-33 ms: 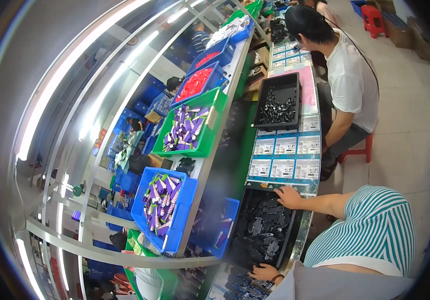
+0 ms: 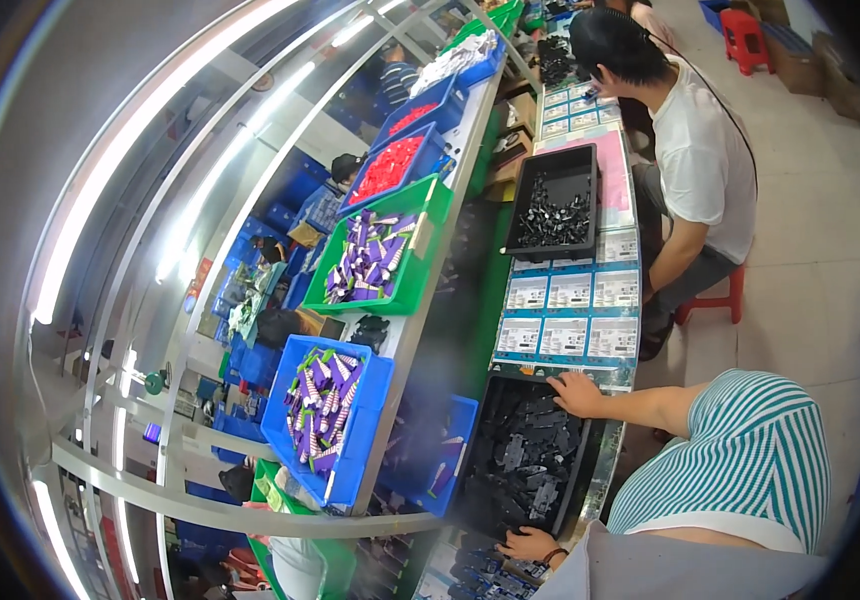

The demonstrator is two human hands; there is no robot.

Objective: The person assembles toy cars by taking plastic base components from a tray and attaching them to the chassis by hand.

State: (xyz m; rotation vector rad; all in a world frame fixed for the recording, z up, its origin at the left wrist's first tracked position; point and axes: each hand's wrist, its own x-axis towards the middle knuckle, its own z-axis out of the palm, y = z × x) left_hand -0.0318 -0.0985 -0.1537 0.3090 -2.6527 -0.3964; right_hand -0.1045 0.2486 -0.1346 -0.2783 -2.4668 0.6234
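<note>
A black plastic bin (image 2: 582,470) full of dark moulded plastic parts (image 2: 525,445) lies on the bench before me. My right hand (image 2: 578,394) grips its far end, the fingers hooked over the rim. At the near end my left hand (image 2: 530,545), with a dark band at the wrist, holds the rim too; its thumb side is partly hidden. Beside the left hand sits a heap of dark parts with blue bits (image 2: 495,575). Beyond the right hand, white labelled cards with blue edges (image 2: 540,337) lie in rows.
Another black bin (image 2: 553,200) with small dark pieces stands farther along the bench. On the left shelf are a blue bin (image 2: 378,385) and a green bin (image 2: 435,215) of purple-and-white pieces, with red pieces (image 2: 390,168) beyond. A seated co-worker (image 2: 695,150) is nearby.
</note>
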